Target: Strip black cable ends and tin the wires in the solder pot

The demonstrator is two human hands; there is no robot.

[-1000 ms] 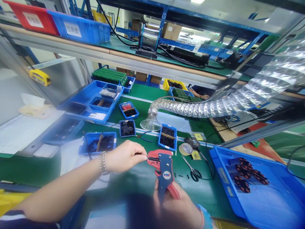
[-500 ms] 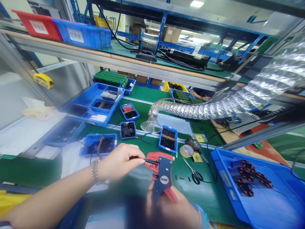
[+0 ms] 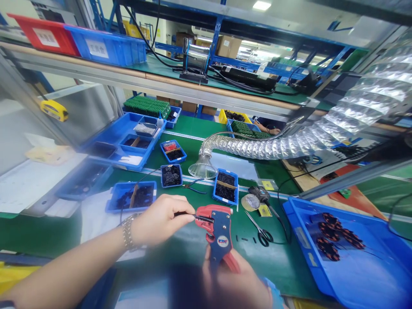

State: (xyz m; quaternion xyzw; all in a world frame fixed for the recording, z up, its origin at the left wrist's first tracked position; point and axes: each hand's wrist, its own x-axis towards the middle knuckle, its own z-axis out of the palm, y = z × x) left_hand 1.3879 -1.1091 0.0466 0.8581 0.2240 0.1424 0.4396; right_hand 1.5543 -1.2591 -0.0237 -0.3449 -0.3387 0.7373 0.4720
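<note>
Red-and-blue wire stripper [image 3: 218,234] gripped firmly in right hand [image 3: 238,285], above green bench mat [image 3: 283,266]. Left hand [image 3: 159,221] pinches short black wire [image 3: 201,219], end inside stripper's nose. Small black pieces [image 3: 244,242] and scissors [image 3: 262,235] nearby.

An electronics assembly workshop — green mat-covered tabletops [image 3: 189,124] lined with blue parts trays [image 3: 124,128], a wire stripper [image 3: 219,231] in use, a foil fume-extraction duct [image 3: 257,148] ending in a hood [image 3: 202,169], a wire spool [image 3: 197,57] on an upper shelf [image 3: 161,71], and blue steel racking [image 3: 215,36] behind.
</note>
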